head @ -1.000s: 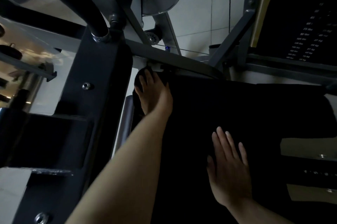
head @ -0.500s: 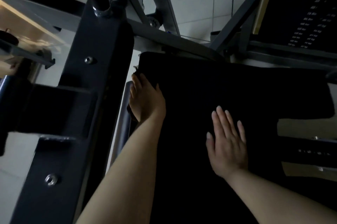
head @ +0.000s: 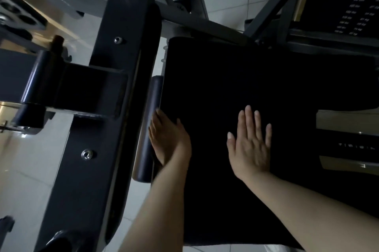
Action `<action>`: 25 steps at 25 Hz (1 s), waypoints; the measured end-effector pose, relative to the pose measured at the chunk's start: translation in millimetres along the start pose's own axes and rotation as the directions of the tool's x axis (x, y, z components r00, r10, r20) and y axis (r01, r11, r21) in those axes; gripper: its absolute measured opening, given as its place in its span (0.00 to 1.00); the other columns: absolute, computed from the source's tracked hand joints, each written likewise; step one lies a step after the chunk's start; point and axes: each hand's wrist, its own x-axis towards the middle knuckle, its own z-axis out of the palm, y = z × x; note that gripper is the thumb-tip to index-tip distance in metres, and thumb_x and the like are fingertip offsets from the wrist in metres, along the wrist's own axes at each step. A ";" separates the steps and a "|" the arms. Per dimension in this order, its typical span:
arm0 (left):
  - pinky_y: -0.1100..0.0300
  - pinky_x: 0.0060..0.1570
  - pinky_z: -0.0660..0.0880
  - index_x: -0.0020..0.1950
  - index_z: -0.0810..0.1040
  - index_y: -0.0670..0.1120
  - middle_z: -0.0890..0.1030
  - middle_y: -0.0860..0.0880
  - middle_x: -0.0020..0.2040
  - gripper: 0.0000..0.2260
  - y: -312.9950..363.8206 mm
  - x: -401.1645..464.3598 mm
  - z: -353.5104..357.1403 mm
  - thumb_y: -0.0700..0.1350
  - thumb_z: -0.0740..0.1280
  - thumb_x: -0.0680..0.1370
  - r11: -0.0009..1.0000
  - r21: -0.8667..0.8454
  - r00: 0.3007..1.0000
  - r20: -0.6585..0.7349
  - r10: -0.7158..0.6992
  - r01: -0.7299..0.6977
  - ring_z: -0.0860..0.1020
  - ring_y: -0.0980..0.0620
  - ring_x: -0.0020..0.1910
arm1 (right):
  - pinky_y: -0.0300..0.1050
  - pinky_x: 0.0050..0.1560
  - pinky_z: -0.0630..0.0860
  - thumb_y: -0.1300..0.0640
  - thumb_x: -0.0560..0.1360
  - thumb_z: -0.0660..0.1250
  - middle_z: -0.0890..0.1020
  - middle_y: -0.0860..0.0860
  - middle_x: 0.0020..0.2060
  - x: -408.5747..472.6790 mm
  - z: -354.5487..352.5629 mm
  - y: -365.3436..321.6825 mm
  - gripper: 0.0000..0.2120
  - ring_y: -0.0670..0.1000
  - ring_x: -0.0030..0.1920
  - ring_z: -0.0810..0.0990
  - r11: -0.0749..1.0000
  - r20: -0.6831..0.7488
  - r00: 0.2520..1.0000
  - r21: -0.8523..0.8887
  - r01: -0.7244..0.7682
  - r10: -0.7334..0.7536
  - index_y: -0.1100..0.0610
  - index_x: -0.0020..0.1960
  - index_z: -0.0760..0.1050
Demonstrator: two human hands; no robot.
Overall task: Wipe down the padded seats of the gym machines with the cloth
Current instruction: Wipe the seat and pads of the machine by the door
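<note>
Two hands showing: left hand at 7 o'clock of the seat, right hand near centre, both lying flat. One black padded seat filling the middle. One round bar running along its 9 o'clock edge. Two bolts sitting on the dark upright frame: one at 11 o'clock, one at 8 o'clock. One weight stack showing at 2 o'clock. Cloth count: cannot tell, too dark against the pad.
</note>
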 end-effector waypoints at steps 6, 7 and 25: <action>0.49 0.59 0.69 0.76 0.57 0.48 0.67 0.45 0.71 0.25 15.6 24.4 -8.5 0.53 0.57 0.80 0.996 -0.063 0.998 -0.026 0.061 -0.062 0.69 0.44 0.67 | 0.53 0.75 0.39 0.42 0.78 0.40 0.48 0.50 0.77 2.8 -3.0 3.5 0.32 0.49 0.77 0.44 1.000 0.005 1.000 0.023 0.004 -0.004 0.56 0.77 0.49; 0.48 0.60 0.69 0.76 0.57 0.47 0.65 0.45 0.73 0.26 1.3 1.6 -4.3 0.53 0.57 0.80 0.997 -0.042 0.997 -0.042 0.058 -0.060 0.68 0.45 0.68 | 0.53 0.75 0.39 0.42 0.77 0.40 0.48 0.49 0.77 2.3 -3.0 3.1 0.32 0.49 0.77 0.44 1.000 0.008 1.000 0.021 -0.001 0.001 0.55 0.77 0.49; 0.53 0.74 0.53 0.77 0.51 0.43 0.56 0.43 0.77 0.29 4.1 -5.0 4.4 0.53 0.55 0.81 0.997 0.024 0.994 -0.083 0.072 -0.070 0.55 0.45 0.76 | 0.53 0.75 0.39 0.44 0.78 0.43 0.46 0.49 0.78 2.9 -4.8 6.0 0.31 0.49 0.77 0.43 0.999 0.009 0.999 0.032 0.040 -0.041 0.55 0.78 0.47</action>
